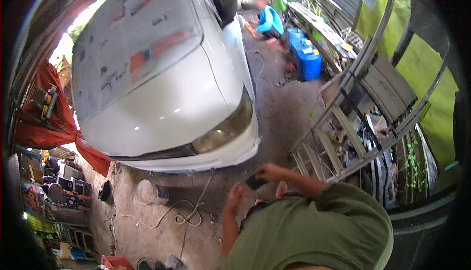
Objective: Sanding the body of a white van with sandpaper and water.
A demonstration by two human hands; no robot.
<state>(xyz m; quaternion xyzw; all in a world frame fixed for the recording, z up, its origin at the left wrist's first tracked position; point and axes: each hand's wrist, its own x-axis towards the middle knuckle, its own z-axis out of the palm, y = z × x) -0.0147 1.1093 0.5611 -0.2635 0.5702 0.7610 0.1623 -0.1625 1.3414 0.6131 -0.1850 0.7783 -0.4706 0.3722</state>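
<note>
My right hand (274, 173) is closed on a small flat dark pad (254, 182), whose exact kind I cannot make out. Close beside it, my left hand (236, 195) is raised, fingers loosely apart, with nothing visible in it. Both hands are in front of my body, below the front corner of a white vehicle (162, 105), and touch no part of it. The vehicle's headlight (224, 128) is dull and yellowish. Its windshield area (142, 29) looks greyish, with red and dark patches.
A whitish bucket (152, 193) stands on the ground near a pale looping hose (189, 217). Metal steps with curved rails (338, 140) rise at my right. Further off are blue jugs (309, 64) and a crouching person in blue (269, 20). Cluttered shelves (64, 191) line the left.
</note>
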